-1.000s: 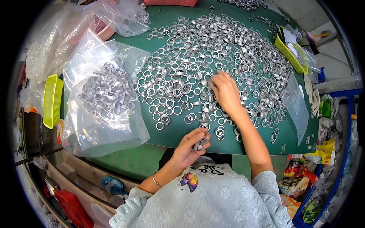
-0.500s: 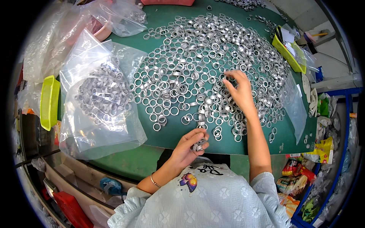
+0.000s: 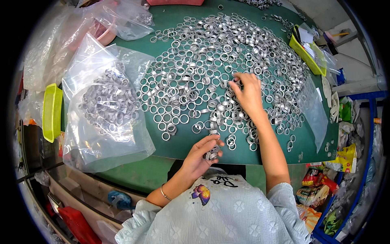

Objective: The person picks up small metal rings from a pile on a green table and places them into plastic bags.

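And here's the left hand (image 3: 196, 159), low at the table's near edge, fingers curled in and clamped around a small clutch of rings (image 3: 212, 154), palm turned inward, a bracelet (image 3: 165, 192) on the wrist. Out over the table (image 3: 180, 148) goes the right hand (image 3: 249, 93), thumb and fingers apart, right above the thick of the loose rings (image 3: 243, 37); whether a fingertip touches one, I can't tell. What a spread it is, grey metal rings fanned across the green top, some flat, some on edge, heaped most thickly toward the far side and the right. Over on the left lies a clear bag (image 3: 111, 146), with a pile of bagged rings (image 3: 109, 97) showing through it. Just beyond its outer side, a yellow-green basket (image 3: 52, 112); behind it, a pink bowl (image 3: 107, 36) partly under plastic. At the far edge, a red tray (image 3: 174, 2). Across on the right, a second basket (image 3: 305, 57) holding papers, and nearer, a flat plastic sheet (image 3: 316, 120) beside the rings.
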`<state>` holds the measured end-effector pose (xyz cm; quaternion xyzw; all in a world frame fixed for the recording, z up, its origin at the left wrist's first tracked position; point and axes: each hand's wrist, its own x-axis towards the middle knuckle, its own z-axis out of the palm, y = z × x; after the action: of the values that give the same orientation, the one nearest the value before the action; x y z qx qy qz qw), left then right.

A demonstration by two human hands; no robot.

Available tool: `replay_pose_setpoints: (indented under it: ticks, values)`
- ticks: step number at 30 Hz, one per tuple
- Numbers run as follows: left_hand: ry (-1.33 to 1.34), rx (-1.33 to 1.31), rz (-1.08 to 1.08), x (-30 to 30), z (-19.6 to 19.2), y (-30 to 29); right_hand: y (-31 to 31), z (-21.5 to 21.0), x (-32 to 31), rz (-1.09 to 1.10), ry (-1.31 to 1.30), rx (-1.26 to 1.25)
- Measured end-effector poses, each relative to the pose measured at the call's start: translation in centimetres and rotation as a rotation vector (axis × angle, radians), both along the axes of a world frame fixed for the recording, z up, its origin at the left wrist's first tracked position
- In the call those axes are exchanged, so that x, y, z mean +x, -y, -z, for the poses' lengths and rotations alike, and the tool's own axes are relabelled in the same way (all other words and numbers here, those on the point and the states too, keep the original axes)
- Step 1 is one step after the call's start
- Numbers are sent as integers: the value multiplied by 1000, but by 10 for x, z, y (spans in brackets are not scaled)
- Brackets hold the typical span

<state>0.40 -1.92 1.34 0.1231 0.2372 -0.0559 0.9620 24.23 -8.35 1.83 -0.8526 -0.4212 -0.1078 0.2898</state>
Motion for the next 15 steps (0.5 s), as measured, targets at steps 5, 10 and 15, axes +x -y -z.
replay_pose_setpoints:
  ticks: [5,10,15]
  values:
    - [39,-9,14,-1,0,0,-11,4,2,-3,-3,-79]
    - [-3,-78,-85,2,-10,-4,18,-40,-27,-377,-676,52]
    - [108,-119,-118,8,7,-2,24,-51,-29,-238,-947,-55]
